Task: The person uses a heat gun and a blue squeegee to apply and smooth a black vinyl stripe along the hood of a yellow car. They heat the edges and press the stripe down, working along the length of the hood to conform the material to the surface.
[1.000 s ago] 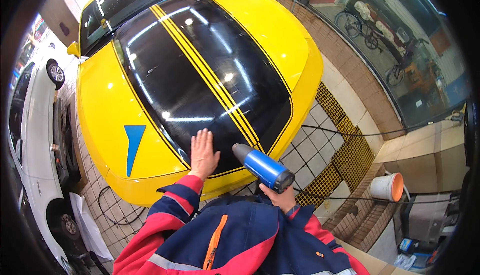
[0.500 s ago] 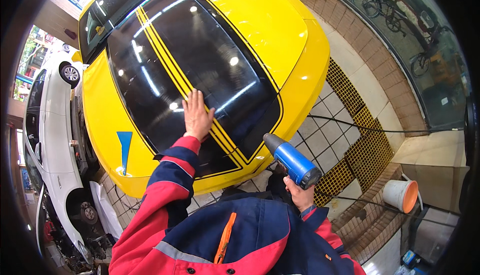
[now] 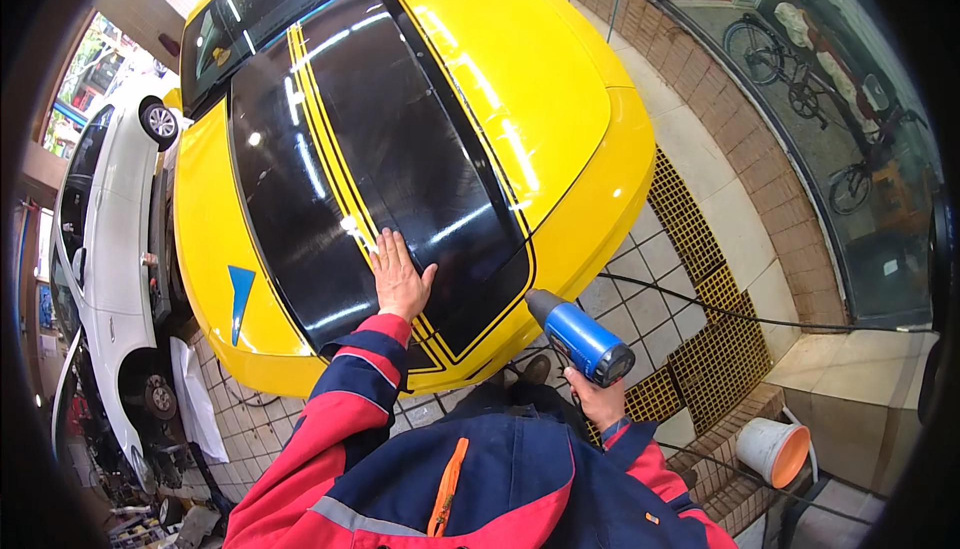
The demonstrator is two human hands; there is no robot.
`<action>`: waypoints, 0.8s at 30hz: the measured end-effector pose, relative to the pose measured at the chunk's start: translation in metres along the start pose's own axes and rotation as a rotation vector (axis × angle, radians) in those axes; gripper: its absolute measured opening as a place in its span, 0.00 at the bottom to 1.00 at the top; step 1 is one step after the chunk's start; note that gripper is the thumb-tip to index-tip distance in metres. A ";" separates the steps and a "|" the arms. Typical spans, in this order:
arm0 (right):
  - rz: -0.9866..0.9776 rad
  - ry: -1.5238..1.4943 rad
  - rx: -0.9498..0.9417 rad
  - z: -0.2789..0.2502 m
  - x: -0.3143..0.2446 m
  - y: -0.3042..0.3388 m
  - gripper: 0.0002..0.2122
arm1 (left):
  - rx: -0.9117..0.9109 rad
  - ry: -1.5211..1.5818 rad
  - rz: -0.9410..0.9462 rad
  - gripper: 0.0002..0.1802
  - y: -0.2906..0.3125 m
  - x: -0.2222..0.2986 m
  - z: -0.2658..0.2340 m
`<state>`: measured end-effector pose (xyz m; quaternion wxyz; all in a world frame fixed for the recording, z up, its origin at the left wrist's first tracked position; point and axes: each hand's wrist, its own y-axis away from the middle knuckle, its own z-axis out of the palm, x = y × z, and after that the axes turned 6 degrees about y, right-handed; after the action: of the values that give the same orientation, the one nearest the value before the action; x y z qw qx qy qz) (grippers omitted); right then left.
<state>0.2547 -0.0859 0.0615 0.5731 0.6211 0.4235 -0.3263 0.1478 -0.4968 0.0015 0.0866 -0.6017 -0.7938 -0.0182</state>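
My left hand (image 3: 402,281) lies flat with fingers extended on the glossy black panel (image 3: 420,139) of a yellow car (image 3: 560,79). It rests over the thin yellow stripes (image 3: 325,134) running lengthwise across that panel. In my right hand (image 3: 597,397) is a blue heat gun (image 3: 582,337) with a black nozzle, held by its handle. The nozzle points up and left, toward the car's near right edge. Whether it touches the body I cannot tell. A blue wedge-shaped piece (image 3: 240,301) sits on the yellow bodywork, left of the black panel.
A white car (image 3: 115,249) with an exposed wheel hub stands at left. Yellow floor grating (image 3: 715,349), a dark cable (image 3: 690,297) and a white bucket (image 3: 765,449) with an orange interior lie to the right. Bicycles (image 3: 800,79) show beyond glass. Tools clutter the lower left.
The view has shifted, with the car's near end lower and slightly left in the picture. My left hand stays flat on the striped panel; my right hand still holds the heat gun.
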 end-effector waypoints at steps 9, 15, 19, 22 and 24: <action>0.008 -0.016 0.107 0.002 -0.016 -0.003 0.09 | 0.044 0.112 0.155 0.55 0.018 0.044 0.014; -0.017 -0.074 0.035 -0.010 -0.018 -0.038 0.13 | -0.151 0.117 0.426 0.51 0.016 0.119 0.030; -0.079 -0.056 -0.067 -0.044 -0.021 -0.093 0.16 | -0.082 0.048 0.392 0.51 -0.048 0.153 0.040; -0.158 0.051 -0.115 -0.083 -0.025 -0.144 0.17 | -0.050 -0.007 0.289 0.51 -0.092 0.182 0.049; -0.156 0.083 -0.120 -0.111 -0.031 -0.174 0.17 | -0.034 -0.024 0.206 0.51 -0.113 0.199 0.054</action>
<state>0.0757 0.0166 0.0274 0.5641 0.5636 0.5128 -0.3181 -0.0186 -0.3315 -0.0118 0.0681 -0.6815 -0.7284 -0.0154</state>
